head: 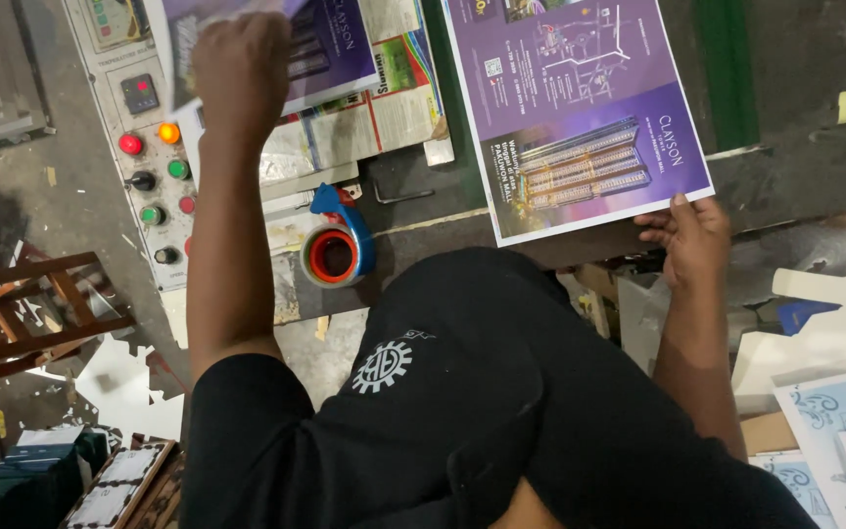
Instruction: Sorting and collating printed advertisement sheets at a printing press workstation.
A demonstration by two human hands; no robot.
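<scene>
Black shirt (462,411) nearest lens, covering torso below both arms. Left hand (242,69): arm stretched forward, knuckles up, fingers closed on near edge of purple sheet (330,44); sheet extends ahead and right of grip. Right hand (692,240): forearm short-reaching, fingers curled, pinching near right corner of second purple sheet (580,108), which lies ahead and left of grip. Tape dispenser (340,245) between arms. Button panel (149,147) left of left forearm.
</scene>
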